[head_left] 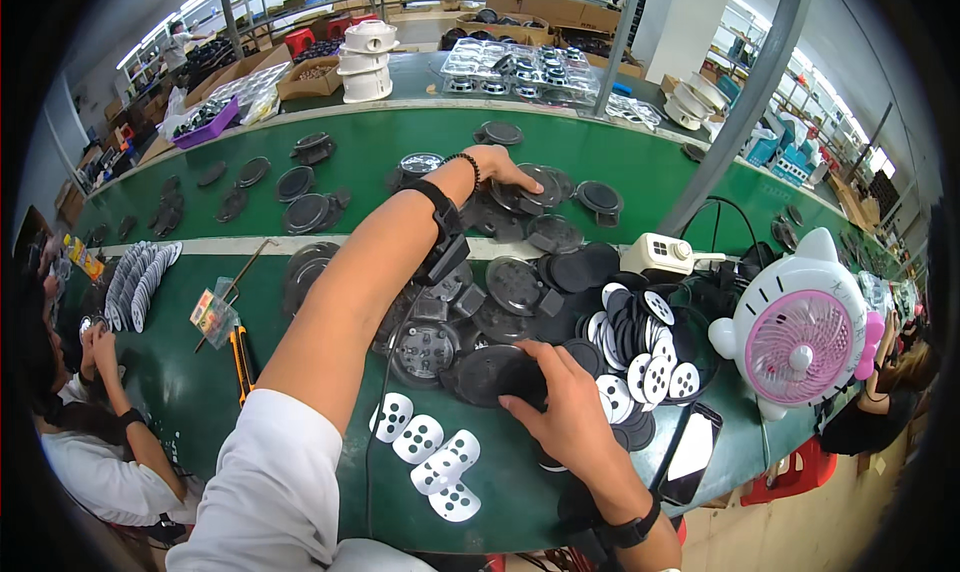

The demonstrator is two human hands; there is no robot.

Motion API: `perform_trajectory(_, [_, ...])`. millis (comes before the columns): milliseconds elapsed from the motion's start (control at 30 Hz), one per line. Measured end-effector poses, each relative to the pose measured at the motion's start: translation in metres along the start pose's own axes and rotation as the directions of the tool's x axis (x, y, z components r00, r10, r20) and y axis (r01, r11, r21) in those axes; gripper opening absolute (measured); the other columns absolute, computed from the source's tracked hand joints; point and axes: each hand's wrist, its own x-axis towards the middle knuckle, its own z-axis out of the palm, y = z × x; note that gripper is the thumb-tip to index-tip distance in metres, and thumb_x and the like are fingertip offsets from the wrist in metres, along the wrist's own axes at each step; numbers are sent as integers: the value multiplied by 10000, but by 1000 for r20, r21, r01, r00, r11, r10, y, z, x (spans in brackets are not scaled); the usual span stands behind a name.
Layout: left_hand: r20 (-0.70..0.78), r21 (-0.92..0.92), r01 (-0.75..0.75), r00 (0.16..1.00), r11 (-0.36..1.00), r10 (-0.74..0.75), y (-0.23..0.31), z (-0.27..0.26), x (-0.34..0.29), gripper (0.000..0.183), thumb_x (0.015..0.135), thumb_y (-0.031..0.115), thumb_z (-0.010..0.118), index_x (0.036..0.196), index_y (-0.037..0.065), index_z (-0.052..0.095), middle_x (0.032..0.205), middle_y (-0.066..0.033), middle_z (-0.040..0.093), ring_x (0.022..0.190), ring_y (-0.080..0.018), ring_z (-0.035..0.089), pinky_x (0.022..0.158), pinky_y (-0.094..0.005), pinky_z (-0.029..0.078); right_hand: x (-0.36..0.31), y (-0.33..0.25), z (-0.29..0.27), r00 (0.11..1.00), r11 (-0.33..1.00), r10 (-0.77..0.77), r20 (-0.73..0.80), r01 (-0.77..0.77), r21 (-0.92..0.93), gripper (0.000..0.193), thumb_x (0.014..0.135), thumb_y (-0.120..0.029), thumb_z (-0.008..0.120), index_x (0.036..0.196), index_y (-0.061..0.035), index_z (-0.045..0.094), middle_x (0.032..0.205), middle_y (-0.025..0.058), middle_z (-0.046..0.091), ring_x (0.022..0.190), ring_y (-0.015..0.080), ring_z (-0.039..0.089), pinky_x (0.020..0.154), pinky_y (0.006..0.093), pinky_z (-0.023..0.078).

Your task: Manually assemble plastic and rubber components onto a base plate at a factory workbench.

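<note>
My left hand (503, 169) reaches across to the far green strip, its fingers closed at the edge of a dark round plastic part (541, 179) in a loose heap. Nearer to me, my right hand (572, 404) grips a black round plastic part (485, 376) at its right side between thumb and fingers. More dark translucent round housings (514, 284) lie between the hands, one showing an open inner face (424, 352). Several white plates with black dots (417, 438) lie in front of them. Right of my right hand is a pile of white and black discs (640, 357).
A white-and-pink fan (800, 332), a power socket block (657, 255) and a phone (690, 457) stand or lie at right. On the left are an orange-black cutter (241, 362) and a co-worker's hands (98, 352). A grey post (740, 107) rises beyond. A cable crosses the bench.
</note>
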Motion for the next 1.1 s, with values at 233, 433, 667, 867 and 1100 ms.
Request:
perform_trajectory(233, [-267,-237,-103,963,966,37,-22,0,2,881,677,408,933,1242,-182,602,1201,-230,666,1010,-293,675,799,-355,545,0,-1,0,998,998,-57,-40,57,-4,523,774,-75,815,1232,-6,572,1054,217,654,967,432,656,827,474,537])
perform_trajectory(433, [-210,-420,-199,970,885,118,-45,-41,-60,840,721,366,923,1306,-116,558,1164,-150,691,959,-211,679,779,-347,542,0,3,3,995,998,-65,-76,66,15,483,753,-75,821,1174,8,599,1010,219,657,928,429,654,801,457,525])
perform_trajectory(667, [-132,-394,-367,930,843,343,-118,-68,-242,578,839,296,852,1271,14,591,1100,-41,659,947,-109,611,769,-286,523,-2,1,-8,996,979,43,-83,-25,202,521,774,-29,807,1260,-14,617,988,199,693,901,354,698,788,395,540])
perform_trajectory(867, [154,-405,-159,959,900,239,-176,0,-351,610,826,218,866,1297,46,519,1138,-81,646,1089,-164,612,942,-325,496,1,3,-5,994,990,-28,-108,42,134,399,768,-36,813,1135,-8,660,995,189,712,899,335,709,799,385,543])
perform_trajectory(1100, [-345,309,-230,877,923,334,-149,-1,-357,885,752,470,870,1416,26,489,1236,-225,564,1232,-397,498,1089,-454,386,1,11,-7,987,996,-44,-152,56,74,383,770,-31,803,1126,-20,660,976,169,669,894,346,675,804,403,535])
